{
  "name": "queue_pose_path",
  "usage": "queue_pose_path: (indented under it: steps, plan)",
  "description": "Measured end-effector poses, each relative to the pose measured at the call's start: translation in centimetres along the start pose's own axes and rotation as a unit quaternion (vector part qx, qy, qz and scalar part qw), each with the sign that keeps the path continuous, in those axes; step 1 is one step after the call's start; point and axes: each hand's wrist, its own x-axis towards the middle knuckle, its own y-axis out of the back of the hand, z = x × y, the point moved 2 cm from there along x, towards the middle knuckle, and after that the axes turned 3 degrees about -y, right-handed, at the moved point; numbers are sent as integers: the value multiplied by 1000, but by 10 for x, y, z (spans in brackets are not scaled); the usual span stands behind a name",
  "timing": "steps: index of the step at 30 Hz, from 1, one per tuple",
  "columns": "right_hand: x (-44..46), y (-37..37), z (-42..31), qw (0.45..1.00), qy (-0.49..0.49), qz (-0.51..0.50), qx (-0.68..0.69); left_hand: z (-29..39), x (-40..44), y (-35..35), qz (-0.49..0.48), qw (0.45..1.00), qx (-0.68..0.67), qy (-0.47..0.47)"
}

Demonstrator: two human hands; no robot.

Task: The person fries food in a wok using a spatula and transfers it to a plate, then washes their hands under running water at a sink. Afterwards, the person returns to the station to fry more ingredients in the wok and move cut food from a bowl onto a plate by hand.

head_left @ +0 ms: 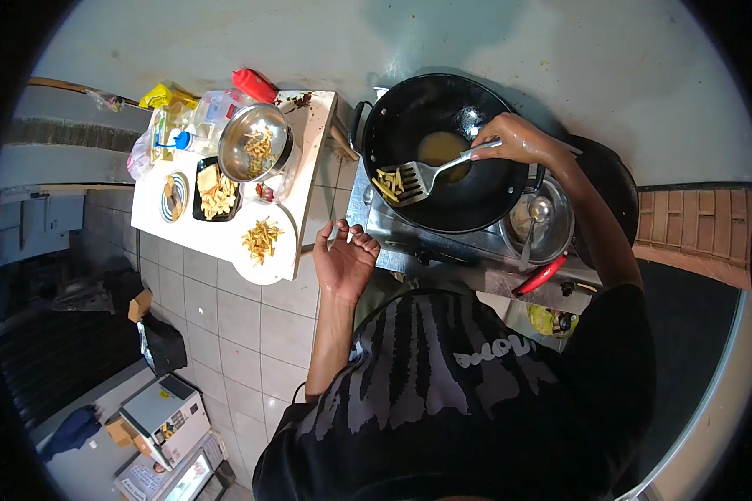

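Note:
My right hand [510, 139] grips the handle of a slotted metal spatula [419, 181] over a black wok [476, 204]. Several fries [388, 183] lie on the spatula's blade, near the wok's left side. A pool of brownish oil [441, 149] covers the wok's bottom. Palm up, my left hand [347, 263] is held in the air between the stove and the white table, fingers apart and slightly curled, with nothing in it. Nearest to it is a white plate [277, 221] with a pile of fries [262, 240] on it.
On the white table [163, 223] stand a steel bowl [234, 150] with some fries, a black tray [202, 212] of food, a striped plate [172, 177] and a red bottle [255, 85]. Right of the wok, a glass lid [560, 238] holds a ladle [540, 209] on the stove.

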Motion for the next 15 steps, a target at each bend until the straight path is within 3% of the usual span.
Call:
queue_pose_path:
  steps: [15]
  plan:
    - [-4,-6,5,998,-3,16,55,0,3,-5,1,1000,24,4]
